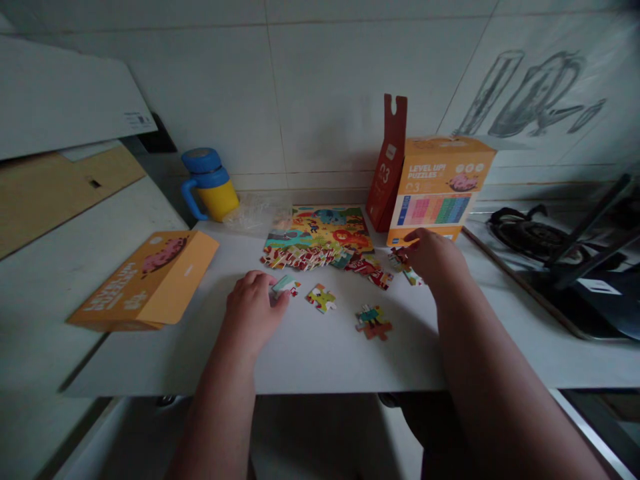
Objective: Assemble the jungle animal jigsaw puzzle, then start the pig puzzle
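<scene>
A partly built colourful jigsaw (320,233) lies on the white counter (310,353) near the wall, with a row of loose pieces (305,259) along its near edge. My left hand (254,308) rests on the counter, its fingers curled on a small green and white piece (285,285). My right hand (434,259) is closed over loose pieces (400,260) just in front of the orange puzzle box (440,190). Two more loose pieces, a yellow-green one (321,297) and an orange one (373,321), lie between my hands.
An orange box lid (147,280) lies at the left. A yellow mug with a blue lid (209,185) and a clear plastic bag (257,210) stand near the wall. A gas hob (560,260) sits at the right. The counter's front edge runs just below my forearms.
</scene>
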`<state>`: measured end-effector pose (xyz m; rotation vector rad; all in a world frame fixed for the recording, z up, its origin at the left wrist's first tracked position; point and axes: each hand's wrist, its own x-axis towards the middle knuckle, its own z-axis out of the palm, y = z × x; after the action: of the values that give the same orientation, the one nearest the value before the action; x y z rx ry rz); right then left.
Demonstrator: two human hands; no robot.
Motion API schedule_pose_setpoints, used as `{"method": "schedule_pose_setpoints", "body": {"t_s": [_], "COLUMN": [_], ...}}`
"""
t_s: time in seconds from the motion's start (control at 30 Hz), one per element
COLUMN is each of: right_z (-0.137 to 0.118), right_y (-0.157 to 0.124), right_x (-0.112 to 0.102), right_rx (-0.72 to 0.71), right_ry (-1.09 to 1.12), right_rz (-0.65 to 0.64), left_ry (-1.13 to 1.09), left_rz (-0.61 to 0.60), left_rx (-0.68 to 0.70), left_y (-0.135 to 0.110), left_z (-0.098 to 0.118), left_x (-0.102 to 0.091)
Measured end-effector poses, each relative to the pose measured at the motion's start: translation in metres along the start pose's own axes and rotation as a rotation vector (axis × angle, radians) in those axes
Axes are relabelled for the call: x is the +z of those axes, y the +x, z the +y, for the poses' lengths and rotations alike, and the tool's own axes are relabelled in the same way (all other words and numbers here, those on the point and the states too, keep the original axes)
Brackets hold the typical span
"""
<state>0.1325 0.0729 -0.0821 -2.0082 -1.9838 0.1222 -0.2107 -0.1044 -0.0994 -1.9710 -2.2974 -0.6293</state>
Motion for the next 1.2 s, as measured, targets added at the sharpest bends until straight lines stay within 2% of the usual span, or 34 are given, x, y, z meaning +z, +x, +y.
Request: {"method": "schedule_pose_setpoints", "body": {"t_s": [0.1,0.17,0.33,0.43,0.53,0.67,0.8,1.0,1.1,1.2], "right_z": [-0.003,-0.01,-0.031,-0.039,-0.044,-0.046,-0.043,-0.033,-0.035,-0.042], "right_y": [-0.002,-0.004,-0.013,-0.019,-0.024,-0.026,-0.025,-0.021,-0.024,-0.031], "right_x": [-0.001,-0.002,0.001,0.006,0.007,0.003,0.001,0.003,-0.002,-0.006], "right_rx": [-0.012,-0.075,-0.37,-0.479,-0.497,-0.501,-0.502,-0.404,-0.41,-0.543], "right_ry": [-0.064,-0.042,0.216,0.206,0.16,0.146,0.099,-0.008,0.104,0.287], "right_rz": [0.031,0.032,-0.101,-0.186,-0.262,-0.299,-0.258,-0.175,-0.181,-0.309], "left_ry": [0.007,0.01,0.024,0.031,0.041,0.047,0.046,0.05,0.049,0.051], "left_rz": [0.001,0.003,-0.001,-0.007,-0.008,-0.012,-0.01,-0.016,-0.013,-0.009], "left_rx": [-0.002,0.001,-0.005,-0.004,-0.01,-0.008,-0.006,-0.005,0.0,0.008], "left_y": [0.0,0.001,0.0,0.0,0.0,0.0,0.001,0.001,0.001,0.0], "left_z": [-0.002,-0.002,-0.002,-0.001,0.0,0.001,0.001,0.002,0.001,0.001], "left_x": [0.001,0.002,0.002,0.002,0.002,0.001,0.001,0.001,0.001,0.002]}}
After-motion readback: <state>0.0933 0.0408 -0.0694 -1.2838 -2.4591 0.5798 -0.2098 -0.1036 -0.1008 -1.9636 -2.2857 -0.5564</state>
